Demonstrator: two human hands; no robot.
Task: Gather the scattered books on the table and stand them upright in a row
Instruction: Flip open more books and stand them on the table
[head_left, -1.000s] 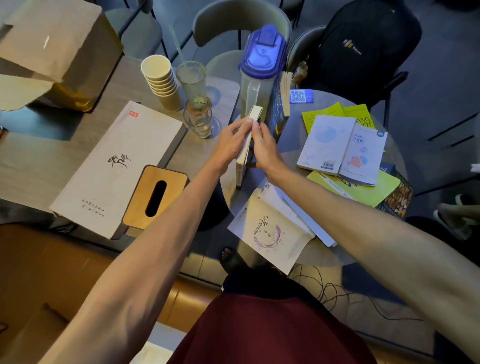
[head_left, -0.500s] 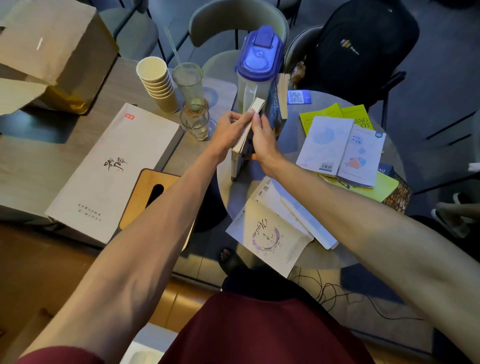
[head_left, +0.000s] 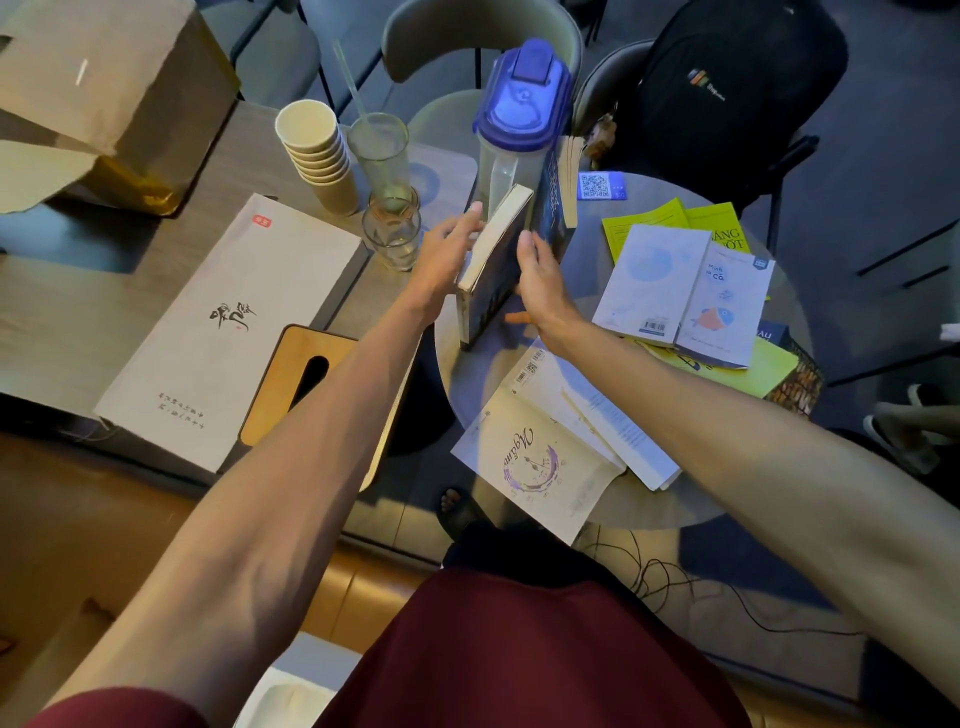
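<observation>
left hand (head_left: 449, 254) and right hand (head_left: 540, 283) relax from pinching to flat, released, leaving the dark book (head_left: 493, 265) standing beside 1 upright book (head_left: 553, 208).

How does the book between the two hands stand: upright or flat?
Upright, slightly tilted: the book stands on its edge on the round table, left hand and right hand against its sides.

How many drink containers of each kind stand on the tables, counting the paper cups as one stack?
Glasses: 2, tall one and short one
Pitcher: 1
Stack of paper cups: 1
Total: 4
</observation>
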